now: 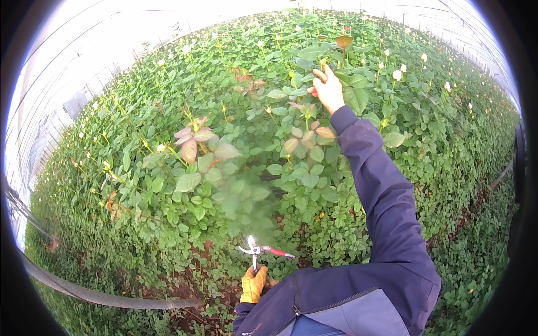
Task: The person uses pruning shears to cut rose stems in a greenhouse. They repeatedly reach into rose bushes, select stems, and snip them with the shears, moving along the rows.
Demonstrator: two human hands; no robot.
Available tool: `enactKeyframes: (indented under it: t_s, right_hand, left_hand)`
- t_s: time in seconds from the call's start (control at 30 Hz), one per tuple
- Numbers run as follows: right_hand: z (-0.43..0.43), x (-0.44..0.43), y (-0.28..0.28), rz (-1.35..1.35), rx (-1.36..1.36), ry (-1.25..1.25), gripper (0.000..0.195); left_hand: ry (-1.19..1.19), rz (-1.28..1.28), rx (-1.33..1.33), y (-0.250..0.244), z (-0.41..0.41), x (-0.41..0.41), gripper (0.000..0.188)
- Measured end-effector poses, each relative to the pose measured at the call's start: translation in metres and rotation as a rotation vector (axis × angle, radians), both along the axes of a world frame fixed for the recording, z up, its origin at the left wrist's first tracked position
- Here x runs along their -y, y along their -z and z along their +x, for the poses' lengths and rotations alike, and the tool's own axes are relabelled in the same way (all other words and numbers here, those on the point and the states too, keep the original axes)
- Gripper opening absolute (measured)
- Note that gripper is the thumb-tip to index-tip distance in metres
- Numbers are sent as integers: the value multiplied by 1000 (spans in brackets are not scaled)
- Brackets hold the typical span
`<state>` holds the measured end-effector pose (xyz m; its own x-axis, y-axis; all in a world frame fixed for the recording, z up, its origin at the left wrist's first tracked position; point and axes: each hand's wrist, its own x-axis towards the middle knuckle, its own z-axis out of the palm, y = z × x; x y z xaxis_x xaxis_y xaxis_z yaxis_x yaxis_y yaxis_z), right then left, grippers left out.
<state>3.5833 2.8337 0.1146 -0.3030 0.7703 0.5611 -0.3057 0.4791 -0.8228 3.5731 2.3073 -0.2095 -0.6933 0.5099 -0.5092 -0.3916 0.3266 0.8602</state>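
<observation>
My left hand (253, 285), in a yellow work glove, is low in front of my jacket. It grips one handle of a pair of pruning shears (254, 250), whose blades are spread and point away from me. The other, red handle (277, 252) sticks out to the right. My bare right hand (328, 89) reaches far out over the rose bushes, its fingers bent beside a yellowish rosebud (323, 61) and green leaves. Whether the fingers pinch a stem there is hidden by the hand and foliage. Reddish young rose leaves (309, 136) grow below that hand.
Rose bushes spread widely before me, with pale blooms such as a white rose (397, 75) on upright stems. A grey pipe (113, 299) crosses the lower left. Reddish leaves (194, 140) stand nearer on the left. Pale greenhouse sheeting (105, 29) rises behind.
</observation>
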Motion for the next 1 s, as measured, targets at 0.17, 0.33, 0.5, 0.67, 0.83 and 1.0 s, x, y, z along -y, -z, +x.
enactKeyframes:
  t_s: [0.17,0.33,0.5,0.67,0.83,1.0]
  right_hand:
    - [-1,1,-2,-12,-7,-4,65]
    - [0,0,-3,-19,21,-8,68]
    - [3,0,-2,9,41,-12,67]
    - [5,0,-3,9,56,6,65]
    - [6,-2,-3,-5,40,6,62]
    - [8,-5,-3,15,68,-10,66]
  left_hand:
    - [3,13,-11,-1,0,0,22]
    - [-6,5,-10,-3,1,1,21]
    - [0,-12,20,0,-1,0,22]
    - [11,8,-13,6,-3,1,23]
    - [23,17,-2,9,-4,2,24]
    - [14,3,33,10,-2,2,24]
